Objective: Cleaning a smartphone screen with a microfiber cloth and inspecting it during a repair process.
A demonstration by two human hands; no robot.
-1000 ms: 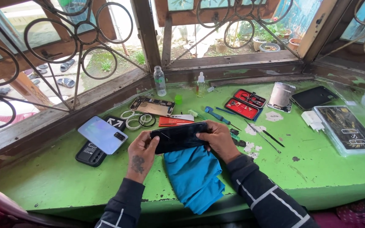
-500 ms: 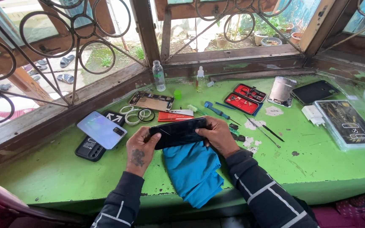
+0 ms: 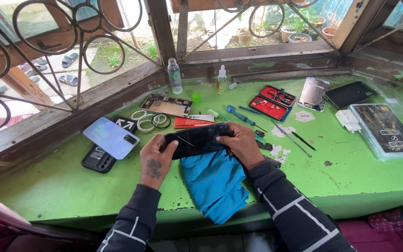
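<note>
I hold a black phone (image 3: 198, 139) flat between both hands, just above a blue cloth (image 3: 213, 179) that lies on the green table (image 3: 350, 177). My left hand (image 3: 155, 158) grips its left end. At the other end, my right hand (image 3: 239, 143) covers the right edge with its fingers. The dark screen shows a thin scratch or crack line.
To the left lie a pale blue phone back (image 3: 111, 137) on a black case (image 3: 98, 158), tape rolls (image 3: 149, 122) and a bare phone frame (image 3: 166, 105). Behind stand two small bottles (image 3: 175, 77). A red tool kit (image 3: 272, 101), screwdriver (image 3: 241, 116), tweezers and a clear box (image 3: 385, 130) lie right.
The view has tilted slightly, so the table sits a bit higher in the frame. My hands still hold the black phone over the cloth in the same way.
</note>
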